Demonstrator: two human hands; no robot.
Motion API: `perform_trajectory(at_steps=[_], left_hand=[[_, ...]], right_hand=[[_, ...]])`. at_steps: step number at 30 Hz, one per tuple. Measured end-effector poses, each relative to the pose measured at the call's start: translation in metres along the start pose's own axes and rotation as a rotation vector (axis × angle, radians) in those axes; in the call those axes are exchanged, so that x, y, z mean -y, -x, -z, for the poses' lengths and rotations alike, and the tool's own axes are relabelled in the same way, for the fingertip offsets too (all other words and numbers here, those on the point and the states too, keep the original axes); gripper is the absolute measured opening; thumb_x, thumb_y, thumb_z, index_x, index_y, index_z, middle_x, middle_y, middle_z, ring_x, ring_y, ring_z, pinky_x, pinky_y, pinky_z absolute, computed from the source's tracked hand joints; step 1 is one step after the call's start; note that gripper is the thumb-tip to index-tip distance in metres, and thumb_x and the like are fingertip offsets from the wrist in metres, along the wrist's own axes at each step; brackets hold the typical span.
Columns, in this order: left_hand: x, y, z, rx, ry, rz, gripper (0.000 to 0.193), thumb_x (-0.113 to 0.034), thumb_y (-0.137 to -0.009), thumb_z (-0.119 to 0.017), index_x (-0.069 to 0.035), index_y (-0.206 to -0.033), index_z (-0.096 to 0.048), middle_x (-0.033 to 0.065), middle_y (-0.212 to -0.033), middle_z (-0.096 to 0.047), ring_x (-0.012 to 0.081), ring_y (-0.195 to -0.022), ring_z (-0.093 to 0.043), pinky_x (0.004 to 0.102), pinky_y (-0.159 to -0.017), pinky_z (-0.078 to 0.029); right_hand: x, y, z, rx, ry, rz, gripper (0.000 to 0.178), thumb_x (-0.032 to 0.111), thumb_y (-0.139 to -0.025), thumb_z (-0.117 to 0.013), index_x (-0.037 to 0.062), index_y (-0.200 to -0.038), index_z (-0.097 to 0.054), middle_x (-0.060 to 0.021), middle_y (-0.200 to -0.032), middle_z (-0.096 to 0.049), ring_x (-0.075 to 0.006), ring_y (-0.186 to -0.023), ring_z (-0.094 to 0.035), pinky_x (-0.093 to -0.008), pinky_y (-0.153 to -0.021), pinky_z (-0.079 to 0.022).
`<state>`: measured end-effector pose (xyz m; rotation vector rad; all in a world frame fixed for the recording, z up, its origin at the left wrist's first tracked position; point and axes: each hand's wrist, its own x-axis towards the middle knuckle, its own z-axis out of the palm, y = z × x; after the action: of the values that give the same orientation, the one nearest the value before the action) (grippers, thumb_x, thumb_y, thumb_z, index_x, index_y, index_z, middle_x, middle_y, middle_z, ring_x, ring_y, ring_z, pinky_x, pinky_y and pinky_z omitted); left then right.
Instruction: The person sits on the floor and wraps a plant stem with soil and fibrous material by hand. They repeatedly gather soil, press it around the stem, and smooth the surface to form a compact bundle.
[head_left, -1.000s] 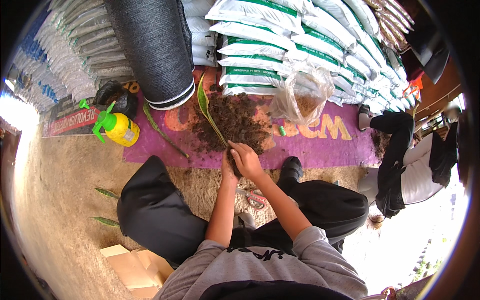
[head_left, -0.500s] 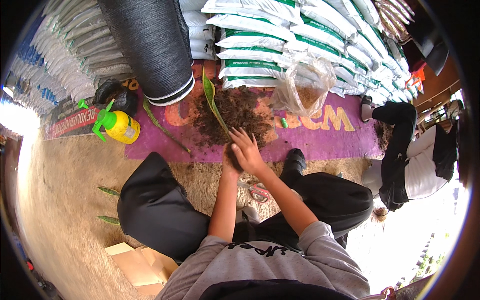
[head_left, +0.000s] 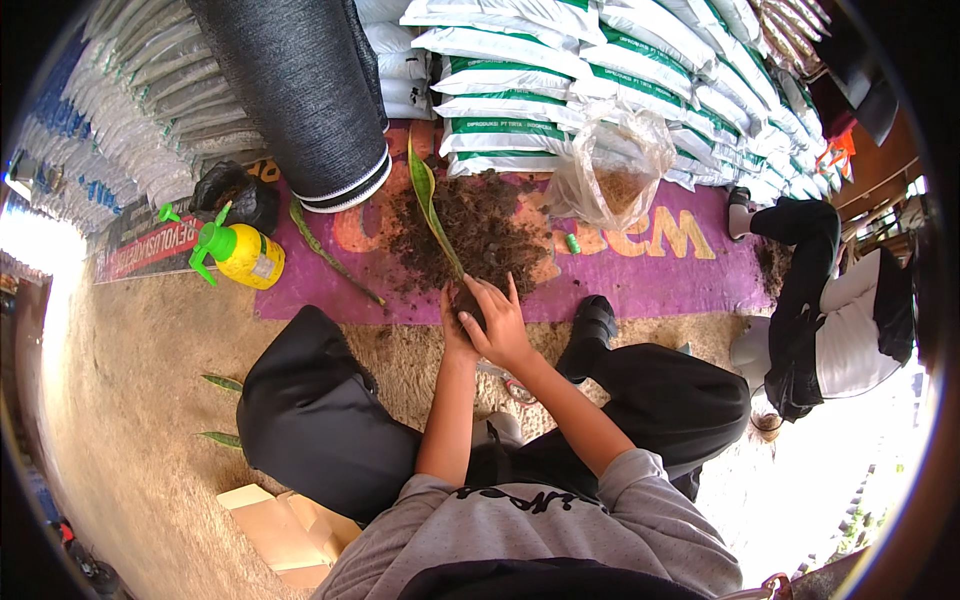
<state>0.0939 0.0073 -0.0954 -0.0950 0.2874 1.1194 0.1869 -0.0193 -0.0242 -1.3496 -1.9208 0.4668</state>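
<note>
A snake plant leaf [head_left: 424, 190], green with yellow edges, stands tilted with its base in a dark ball of soil [head_left: 467, 304]. My left hand [head_left: 455, 328] cups the soil ball from the left and below. Over its right side lies my right hand [head_left: 502, 325], thumb and fingers curved against the soil, one finger sticking out. Just beyond my hands, a heap of loose dark soil [head_left: 505, 225] spreads over the purple banner [head_left: 640, 290]. Red-handled scissors [head_left: 518, 390] rest on the ground, partly hidden by my right forearm.
A yellow spray bottle [head_left: 245, 255], a long cut leaf [head_left: 335, 253] and a black bag [head_left: 238, 195] lie to the left. A large black roll [head_left: 300, 100] and stacked white sacks [head_left: 510, 105] stand behind. At right are a clear bag [head_left: 612, 185] and another person [head_left: 830, 310].
My right hand has shifted from lying flat across the top to curving round the side of the soil ball, which now shows more. The leaf has tipped slightly to the right.
</note>
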Motion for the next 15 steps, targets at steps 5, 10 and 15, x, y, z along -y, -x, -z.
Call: perform_trajectory(at_steps=[5,10,15], left_hand=[[0.005,0.0,-0.007,0.003,-0.065,0.023,0.042,-0.042,-0.093,-0.048,-0.01,-0.117,-0.06,0.007,-0.112,-0.064,0.023,-0.107,-0.06,0.0381,-0.09,-0.05],[0.0,0.0,-0.018,-0.078,-0.155,0.127,0.033,-0.029,-0.087,-0.056,-0.006,-0.111,-0.062,0.0088,-0.103,-0.067,0.0229,-0.092,-0.066,0.0365,-0.082,-0.054],[-0.003,0.002,-0.024,-0.11,-0.087,0.004,0.032,-0.032,-0.088,-0.053,-0.007,-0.104,-0.065,0.0081,-0.098,-0.068,0.0232,-0.088,-0.066,0.0381,-0.08,-0.055]], right_hand=[[-0.01,-0.003,0.001,-0.06,-0.052,-0.099,0.055,0.036,-0.093,-0.047,0.0041,-0.137,-0.042,-0.0221,-0.129,-0.053,-0.0366,-0.124,-0.047,-0.0595,-0.111,-0.012],[-0.015,-0.009,0.007,-0.212,-0.734,-0.402,0.052,0.037,-0.097,-0.041,0.0049,-0.139,-0.04,-0.0219,-0.135,-0.049,-0.0357,-0.129,-0.043,-0.0578,-0.112,-0.01],[-0.001,0.005,0.014,-0.085,-0.214,-0.15,0.052,0.032,-0.096,-0.045,0.0033,-0.139,-0.04,-0.0212,-0.131,-0.052,-0.0365,-0.126,-0.047,-0.0525,-0.113,-0.016]])
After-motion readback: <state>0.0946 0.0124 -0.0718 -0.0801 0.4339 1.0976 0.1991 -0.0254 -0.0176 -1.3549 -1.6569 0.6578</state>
